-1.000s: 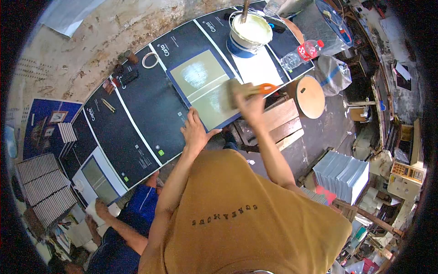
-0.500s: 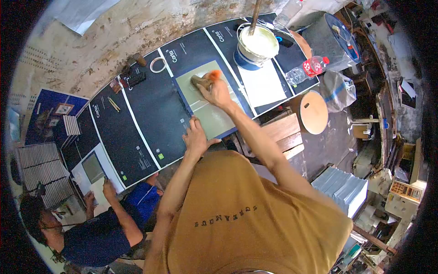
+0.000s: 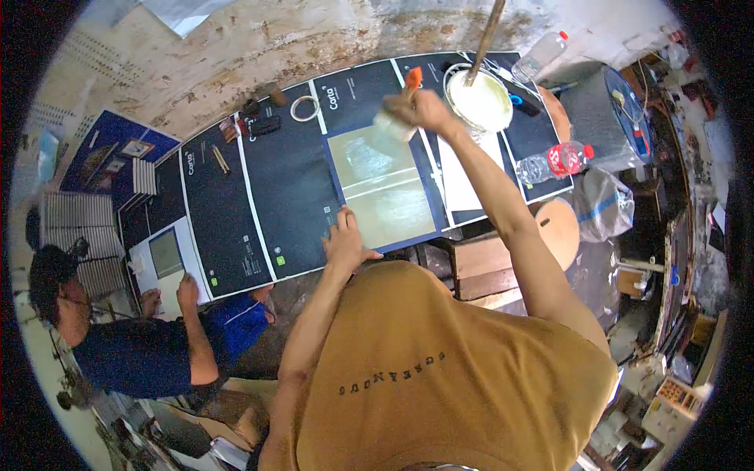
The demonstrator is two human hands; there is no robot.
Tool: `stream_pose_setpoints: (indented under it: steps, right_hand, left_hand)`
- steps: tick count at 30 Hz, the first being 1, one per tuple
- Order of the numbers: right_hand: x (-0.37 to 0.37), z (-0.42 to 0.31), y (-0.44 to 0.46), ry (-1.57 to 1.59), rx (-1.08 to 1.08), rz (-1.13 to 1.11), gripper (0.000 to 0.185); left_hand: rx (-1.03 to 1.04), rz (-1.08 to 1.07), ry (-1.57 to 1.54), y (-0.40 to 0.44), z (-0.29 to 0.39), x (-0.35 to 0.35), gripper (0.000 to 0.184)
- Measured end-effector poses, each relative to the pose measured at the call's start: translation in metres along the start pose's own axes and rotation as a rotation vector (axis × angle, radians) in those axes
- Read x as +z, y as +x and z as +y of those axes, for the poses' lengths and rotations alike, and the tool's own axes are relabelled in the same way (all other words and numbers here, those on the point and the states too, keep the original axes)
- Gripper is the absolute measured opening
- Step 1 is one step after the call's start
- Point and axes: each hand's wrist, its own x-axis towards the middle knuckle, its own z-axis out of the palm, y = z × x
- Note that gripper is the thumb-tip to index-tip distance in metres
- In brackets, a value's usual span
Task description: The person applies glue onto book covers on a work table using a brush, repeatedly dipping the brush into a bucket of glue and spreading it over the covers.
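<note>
My right hand [image 3: 430,111] grips a wide brush [image 3: 393,124] with an orange-tipped handle. Its pale bristles are blurred above the far end of a greyish-beige panel [image 3: 381,212] bordered in blue, which has wet, shiny streaks and a light line across its middle. Just right of that hand stands a bucket [image 3: 506,118] of creamy white paste [image 3: 477,98], a wooden stick [image 3: 488,39] upright in it. My left hand [image 3: 343,242] lies with fingers outstretched at the panel's near left edge.
White paper [image 3: 471,180] lies beside the panel on the black-covered table [image 3: 287,188]. A tape roll [image 3: 305,109] and plastic bottles [image 3: 558,161] are on it too. A round-topped stool [image 3: 559,231] stands at the right. At left, another person [image 3: 141,345] handles a smaller panel [image 3: 166,253].
My right hand has lifted the brush off the panel's surface and moved it toward the far edge, nearer the bucket. My left hand stays at the panel's edge. The view has shifted.
</note>
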Motion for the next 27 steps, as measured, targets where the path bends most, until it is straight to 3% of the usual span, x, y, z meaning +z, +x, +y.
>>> stream_pose_setpoints:
  steps: [1,2,4,5,6,8,9,10,13,17,20,21,24,25,26,27]
  right_hand:
    - [-0.013,-0.001,0.013,-0.046,0.039,0.046,0.041]
    - [-0.029,-0.004,0.022,-0.284,-0.053,0.156,0.040]
    - [-0.035,-0.018,0.037,-0.001,-0.122,0.109,0.037]
    - [-0.031,-0.027,0.037,0.092,-0.099,-0.107,0.028]
    - [-0.037,-0.050,0.030,0.208,-0.393,-0.194,0.027]
    - [0.001,-0.050,0.040,0.195,-0.580,-0.422,0.028]
    - [0.012,-0.047,0.048,0.131,-0.533,-0.359,0.024]
    - [0.020,-0.042,0.072,-0.020,-0.445,-0.441,0.026]
    - [0.014,-0.064,0.103,-0.221,-0.443,-0.220,0.030]
    - [0.025,-0.111,0.086,0.234,-0.736,-0.660,0.024]
    - [0.057,-0.107,0.110,-0.162,-0.553,-0.465,0.024]
    - [0.058,-0.114,0.117,-0.156,-0.546,-0.334,0.024]
    - [0.046,-0.121,0.116,-0.054,-0.517,-0.272,0.021]
    - [0.043,-0.120,0.107,0.121,-0.508,-0.391,0.019]
    - [0.039,-0.114,0.089,0.145,-0.642,-0.388,0.019]
    - [0.031,-0.110,0.066,0.186,-0.642,-0.410,0.020]
  left_hand:
    - [-0.024,-0.002,0.036,0.000,0.004,0.000,0.125]
    - [-0.050,-0.007,0.075,-0.001,0.006,0.001,0.124]
    - [-0.073,-0.004,0.099,-0.002,0.010,-0.003,0.124]
    - [-0.085,-0.005,0.106,-0.003,0.012,-0.004,0.124]
    - [-0.093,-0.001,0.107,-0.004,0.012,-0.004,0.124]
    - [-0.106,0.006,0.111,-0.006,0.013,-0.004,0.125]
    - [-0.112,-0.004,0.103,-0.007,0.014,-0.003,0.125]
    - [-0.115,-0.010,0.095,-0.005,0.014,-0.003,0.124]
    - [-0.140,-0.017,0.077,-0.001,0.017,-0.002,0.124]
    - [-0.154,-0.017,0.047,0.001,0.015,0.000,0.124]
    - [-0.162,0.008,0.031,0.003,0.013,0.005,0.124]
    - [-0.167,0.015,0.024,0.002,0.015,0.004,0.124]
    - [-0.175,0.018,0.012,0.000,0.015,0.001,0.124]
    - [-0.173,0.013,0.007,0.000,0.014,0.003,0.124]
    - [-0.169,0.009,-0.001,0.002,0.013,0.005,0.124]
    - [-0.163,0.006,-0.006,0.002,0.013,0.004,0.124]
